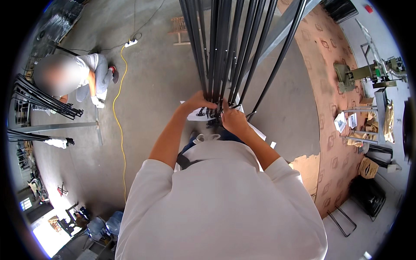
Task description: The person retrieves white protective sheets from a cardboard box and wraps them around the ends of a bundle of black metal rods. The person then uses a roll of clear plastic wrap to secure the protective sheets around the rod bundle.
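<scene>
A bundle of long black tubes (221,47) fans away from me, its near ends gathered in front of my body. My left hand (197,102) is closed round the left side of these ends, thumb laid across them. At the right side, my right hand (234,120) is closed, its fingers curled in against the tube ends. What its fingertips pinch there is too small to make out. Dark end fittings (213,122) show between and below my hands. Under them lies a white sheet or board (196,116), partly hidden by the tubes.
A grey metal beam (277,37) slants beside the tubes. Leftward, a yellow cable (115,108) runs to a white power strip (131,43). A crouching person (93,71) works near more black tubes (45,102). A machine (372,71) and shelf rack (381,117) stand right.
</scene>
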A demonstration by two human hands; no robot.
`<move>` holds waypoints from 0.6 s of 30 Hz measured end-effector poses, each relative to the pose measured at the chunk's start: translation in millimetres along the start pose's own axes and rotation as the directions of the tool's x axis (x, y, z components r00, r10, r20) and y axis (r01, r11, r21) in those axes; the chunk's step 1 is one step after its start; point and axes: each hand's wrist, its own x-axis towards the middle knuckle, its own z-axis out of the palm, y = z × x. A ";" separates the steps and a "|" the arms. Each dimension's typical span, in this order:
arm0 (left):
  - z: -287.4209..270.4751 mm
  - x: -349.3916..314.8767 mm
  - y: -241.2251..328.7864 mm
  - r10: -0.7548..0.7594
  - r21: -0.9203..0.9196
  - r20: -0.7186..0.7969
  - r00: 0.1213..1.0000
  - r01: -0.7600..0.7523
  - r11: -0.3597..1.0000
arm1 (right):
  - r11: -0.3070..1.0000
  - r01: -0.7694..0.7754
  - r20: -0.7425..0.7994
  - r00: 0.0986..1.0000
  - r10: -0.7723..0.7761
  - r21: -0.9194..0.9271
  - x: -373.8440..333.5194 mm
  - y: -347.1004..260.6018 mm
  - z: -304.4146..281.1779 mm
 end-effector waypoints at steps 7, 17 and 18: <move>-1.1 -16.5 -6.6 -0.007 -0.027 -0.031 1.000 0.006 1.000 | 0.951 -0.104 -0.185 0.969 0.163 0.290 -40.5 -32.8 -16.3; 0.1 -25.8 -6.4 0.013 -0.016 -0.052 0.999 -0.014 1.000 | 0.971 -0.034 -0.784 0.584 0.212 0.238 -37.4 -36.7 -58.9; -2.6 -25.9 -10.2 0.013 -0.011 -0.056 0.998 -0.013 1.000 | 0.980 0.021 -0.789 0.596 0.148 0.200 -36.9 -38.1 -57.8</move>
